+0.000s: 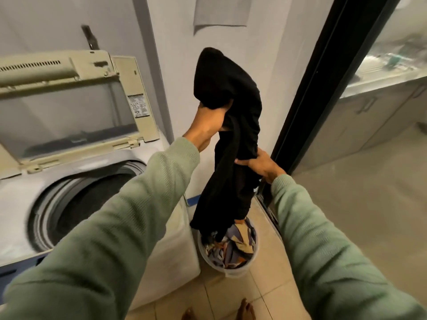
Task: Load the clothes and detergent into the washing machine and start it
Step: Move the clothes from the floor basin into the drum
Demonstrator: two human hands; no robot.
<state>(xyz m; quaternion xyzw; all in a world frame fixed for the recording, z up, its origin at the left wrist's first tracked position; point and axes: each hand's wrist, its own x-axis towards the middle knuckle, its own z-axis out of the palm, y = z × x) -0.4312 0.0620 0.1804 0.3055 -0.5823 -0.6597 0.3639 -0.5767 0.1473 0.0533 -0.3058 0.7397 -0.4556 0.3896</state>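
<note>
White-bodied, the washing machine is filling the left side of my view, its cream lid standing raised and the drum lying open and dark beneath it. To the right of the machine I am holding the black garment up in the air. Its tail is trailing down into the bucket, which is sitting on the floor tiles against the machine's right flank with patterned clothes bunched inside. My left hand is gripping the garment high, fingers curled under a bunched fold. My right hand is clutching it lower down, further from the machine.

To do this step well, I am judging that I should be lifting until the tail is clearing the bucket, so nothing else is dragging out. Then I should be swinging left over the drum and letting go low, keeping fabric off the rim and hinge.

Motion blur is smearing the machine, so I am unable to tell whether the drum is already holding anything. My left sleeve is covering the machine's front edge, hiding any controls there, and detergent is showing nowhere.
</note>
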